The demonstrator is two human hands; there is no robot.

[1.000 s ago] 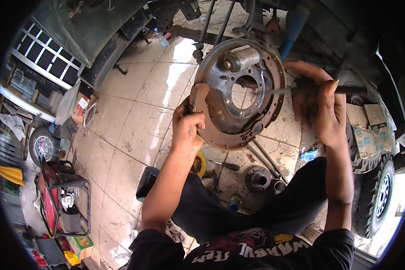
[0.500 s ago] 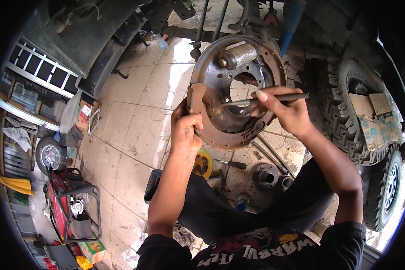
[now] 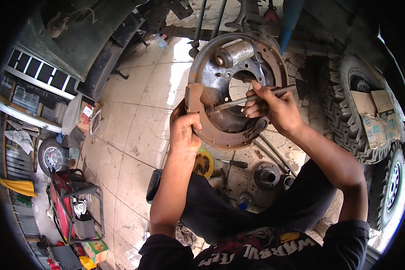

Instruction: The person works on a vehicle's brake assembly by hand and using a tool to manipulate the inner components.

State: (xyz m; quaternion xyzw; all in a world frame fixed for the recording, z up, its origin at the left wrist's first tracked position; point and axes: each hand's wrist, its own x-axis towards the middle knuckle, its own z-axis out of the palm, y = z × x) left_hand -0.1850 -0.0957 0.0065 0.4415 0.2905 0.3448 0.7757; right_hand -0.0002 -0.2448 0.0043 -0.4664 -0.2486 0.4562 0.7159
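Note:
A dark round brake backing plate (image 3: 207, 63) stands tilted in front of me, with a grey cylinder (image 3: 238, 51) near its top and a large hole in its middle. My left hand (image 3: 184, 130) is closed around the left end of a rusty, curved brake shoe (image 3: 216, 133) along the plate's lower edge. The fingers behind the shoe are hidden. In my right hand (image 3: 276, 108) is a slim metal rod-shaped tool (image 3: 236, 103), pinched like a pen. Its tip points left, at the inner side of the shoe; whether it touches I cannot tell.
Below the plate lie a yellow round container (image 3: 203, 163), a screwdriver (image 3: 235, 163), a metal hub (image 3: 267, 175) and long rods (image 3: 274, 155). Large tyres (image 3: 346, 121) stand at the right. A red-framed machine (image 3: 72, 209) is at the lower left.
My right hand has moved a little left and down, and the rod tool's tip has shifted left toward the shoe. My left hand keeps its grip on the shoe.

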